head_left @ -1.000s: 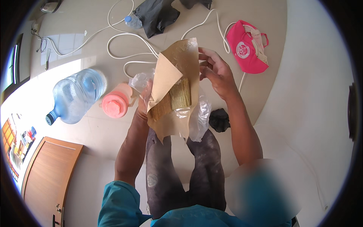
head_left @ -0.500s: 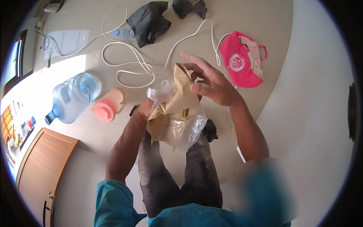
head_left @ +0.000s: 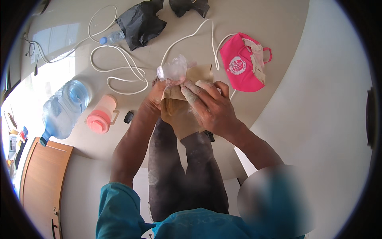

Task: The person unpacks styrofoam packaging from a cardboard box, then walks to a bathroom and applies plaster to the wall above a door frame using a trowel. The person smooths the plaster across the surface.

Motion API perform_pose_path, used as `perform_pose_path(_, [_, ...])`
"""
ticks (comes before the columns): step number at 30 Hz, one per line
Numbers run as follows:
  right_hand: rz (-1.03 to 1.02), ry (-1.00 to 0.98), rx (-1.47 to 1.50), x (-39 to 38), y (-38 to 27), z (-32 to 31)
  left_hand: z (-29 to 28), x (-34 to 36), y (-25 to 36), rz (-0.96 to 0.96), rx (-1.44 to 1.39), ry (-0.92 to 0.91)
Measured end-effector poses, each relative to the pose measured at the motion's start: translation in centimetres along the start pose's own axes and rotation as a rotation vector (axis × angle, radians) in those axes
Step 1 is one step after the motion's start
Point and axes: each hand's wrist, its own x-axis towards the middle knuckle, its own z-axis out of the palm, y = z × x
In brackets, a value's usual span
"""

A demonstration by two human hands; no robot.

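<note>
1. Brown paper bag [head_left: 187,115] sits between your two hands, held up over your knees, above the floor [head_left: 278,71].
2. Your right hand [head_left: 213,107] lies across the front of the bag, fingers [head_left: 195,89] clenched on its upper edge and on the clear plastic [head_left: 173,71] that bunches out of the top.
3. Your left hand [head_left: 153,99] grips the bag's left side; its fingers are mostly hidden behind the paper, but they are closed on it.
4. Both hands look dusted with pale powder, as do your dark trousers [head_left: 179,175].
5. On the floor to your left lie a big clear blue water jug [head_left: 61,111] on its side and a pink bottle [head_left: 101,117] just beside it.
6. A white cable [head_left: 119,67] loops across the floor beyond your hands, with a black bag [head_left: 141,22] and a small water bottle [head_left: 111,38] near it.
7. A pink cloth bag [head_left: 240,65] lies to your right, close to the cable's end.
</note>
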Motion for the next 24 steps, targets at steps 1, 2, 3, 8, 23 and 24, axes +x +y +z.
perform_pose_path(1, [-0.013, -0.002, -0.012, 0.5, 0.3, -0.2, -0.5, 0.7, 0.5, -0.022, -0.033, -0.017])
perform_pose_path(2, [-0.034, -0.089, -0.032, 1.1, 0.7, -0.4, -1.1, 1.2, 1.1, -0.04, -0.066, -0.027])
perform_pose_path(3, [-0.038, 0.032, 0.035, 1.5, 1.1, -0.8, -1.6, 1.7, 1.7, -0.003, 0.019, 0.037])
perform_pose_path(8, [0.404, 0.289, 0.394, 1.7, 3.4, -1.8, -4.7, 2.8, 5.2, -0.004, -0.192, 0.16])
perform_pose_path(23, [0.501, 0.005, 0.898, 4.6, 9.2, 14.3, -14.5, 9.1, -0.2, 0.257, -0.204, 0.292])
perform_pose_path(24, [0.559, 0.052, 1.03, 5.3, 9.9, 15.2, -15.2, 9.8, -0.3, 0.242, -0.178, 0.289])
